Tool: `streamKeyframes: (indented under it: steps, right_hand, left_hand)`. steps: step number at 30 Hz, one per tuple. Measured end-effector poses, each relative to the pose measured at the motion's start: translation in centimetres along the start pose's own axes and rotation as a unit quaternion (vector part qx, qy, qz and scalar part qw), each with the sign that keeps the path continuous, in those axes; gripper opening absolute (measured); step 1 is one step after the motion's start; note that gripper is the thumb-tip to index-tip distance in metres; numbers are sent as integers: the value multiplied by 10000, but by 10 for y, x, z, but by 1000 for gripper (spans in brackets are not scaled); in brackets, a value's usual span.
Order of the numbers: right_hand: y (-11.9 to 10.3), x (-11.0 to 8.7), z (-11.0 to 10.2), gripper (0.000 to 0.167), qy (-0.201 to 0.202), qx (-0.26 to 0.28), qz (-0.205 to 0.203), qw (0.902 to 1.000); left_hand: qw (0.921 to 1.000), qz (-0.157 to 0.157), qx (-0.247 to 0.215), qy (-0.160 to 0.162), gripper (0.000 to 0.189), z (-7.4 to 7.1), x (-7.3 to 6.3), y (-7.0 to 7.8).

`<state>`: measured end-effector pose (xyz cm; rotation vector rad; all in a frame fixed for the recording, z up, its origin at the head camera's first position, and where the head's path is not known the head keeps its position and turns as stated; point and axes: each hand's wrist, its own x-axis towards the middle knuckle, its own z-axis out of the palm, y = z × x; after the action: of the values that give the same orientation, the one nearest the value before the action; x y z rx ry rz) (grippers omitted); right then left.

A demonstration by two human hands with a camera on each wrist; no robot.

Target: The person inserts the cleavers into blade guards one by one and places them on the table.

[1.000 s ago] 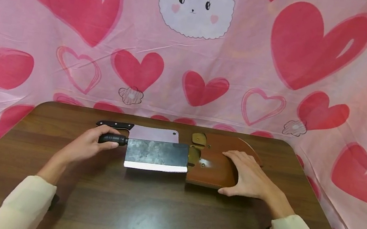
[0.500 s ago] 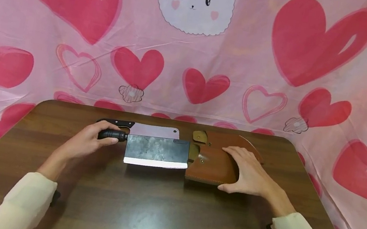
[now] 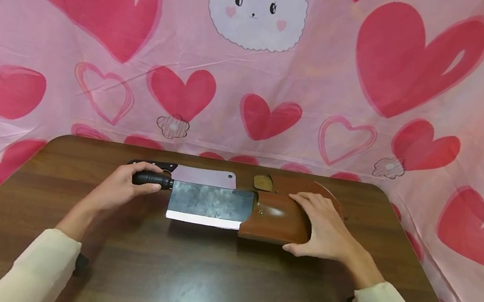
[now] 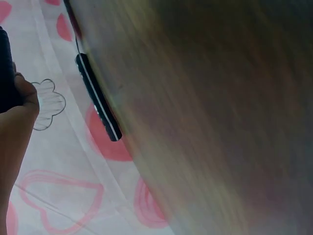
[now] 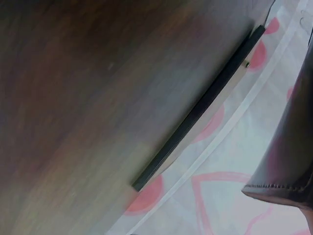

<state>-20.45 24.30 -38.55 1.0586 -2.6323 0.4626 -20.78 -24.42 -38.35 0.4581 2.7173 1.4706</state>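
My left hand (image 3: 120, 185) grips the black handle (image 3: 152, 179) of a cleaver (image 3: 205, 201), its dark blade level and its bright edge toward me. The blade's right end is hidden inside the mouth of a brown leather knife sheath (image 3: 276, 221). My right hand (image 3: 326, 230) holds that sheath from its right end, thumb at the near edge and fingers over the far side. In the left wrist view, only part of the left hand (image 4: 27, 98) shows at the left border. The right wrist view catches a stitched corner of the held sheath (image 5: 288, 171).
Behind the held cleaver lies a second cleaver (image 3: 205, 176) with a pale blade and black riveted handle. A second brown sheath (image 3: 295, 185) with a tan snap flap (image 3: 263, 183) lies behind the held sheath. The wooden table (image 3: 193, 280) meets a pink heart-print cloth (image 3: 224, 111).
The sheath has shifted slightly left and the cleaver slightly right. The blade's end, earlier just at the sheath's mouth, has slid inside it, and the held sheath's flap no longer shows.
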Motion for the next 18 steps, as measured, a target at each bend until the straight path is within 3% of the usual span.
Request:
streamKeyframes:
  steps: [8, 18]
  right_hand:
    - [-4, 3, -1, 106, 220, -6, -45, 9997]
    - [-7, 6, 1, 107, 70, 65, 81, 9999]
  left_hand:
    - [9981, -118, -467, 386, 37, 5, 1, -1]
    - [9960, -338, -661, 489, 40, 10, 1, 5]
